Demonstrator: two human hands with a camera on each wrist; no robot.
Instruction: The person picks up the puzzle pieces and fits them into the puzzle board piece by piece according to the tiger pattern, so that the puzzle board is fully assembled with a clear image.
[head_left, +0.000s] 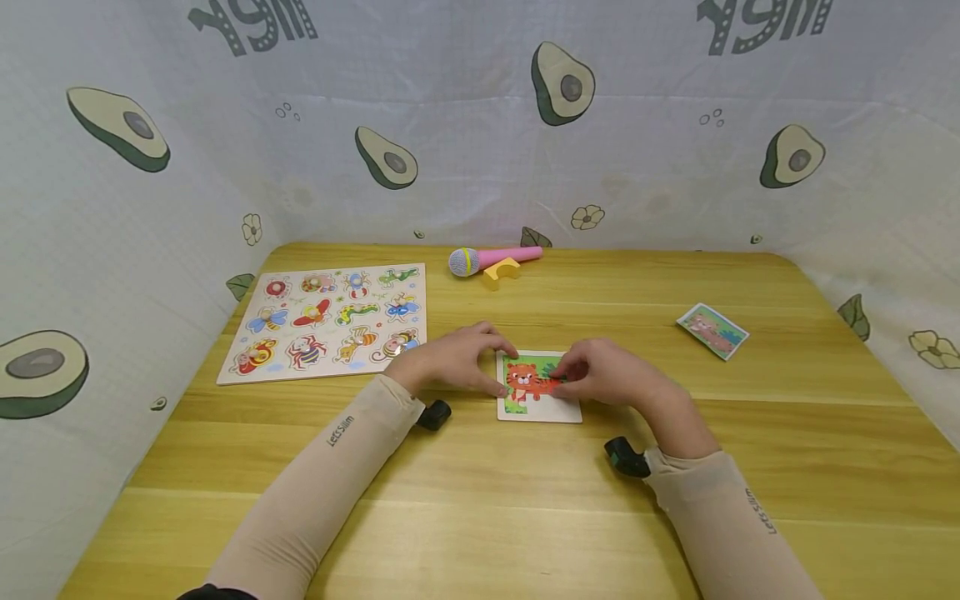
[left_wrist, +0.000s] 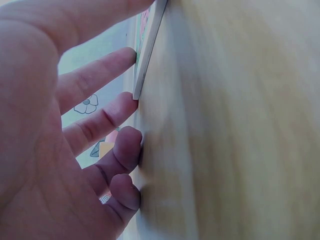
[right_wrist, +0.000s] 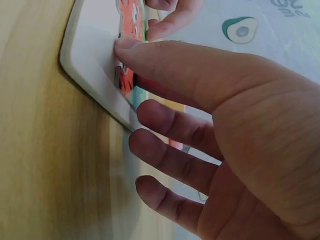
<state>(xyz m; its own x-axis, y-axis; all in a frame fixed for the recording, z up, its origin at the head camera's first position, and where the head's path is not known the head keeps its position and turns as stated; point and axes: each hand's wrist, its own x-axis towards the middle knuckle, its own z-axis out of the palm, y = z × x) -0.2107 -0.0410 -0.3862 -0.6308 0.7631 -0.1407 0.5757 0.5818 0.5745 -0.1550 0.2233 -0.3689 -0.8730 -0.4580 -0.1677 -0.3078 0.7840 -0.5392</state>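
A small square puzzle board (head_left: 553, 410) with a white lower right part lies on the table, showing an orange tiger on green. The left hand (head_left: 459, 358) rests its thumb and fingertips along the board's left side; in the left wrist view the hand (left_wrist: 37, 125) has fingers spread, with two tips touching the board's edge (left_wrist: 145, 65). Over the board's right half, thumb and index finger of the right hand (head_left: 615, 377) pinch the orange tiger piece (right_wrist: 127, 80). The right hand (right_wrist: 250, 105) keeps its other fingers loosely bent. Whether the piece lies flat cannot be told.
An insect peg puzzle (head_left: 330, 323) lies at the back left. A pink toy microphone (head_left: 498, 257) and a yellow arch block (head_left: 502, 272) are at the table's back edge. A picture card (head_left: 712, 331) lies to the right. White cloth surrounds the table (head_left: 510, 517).
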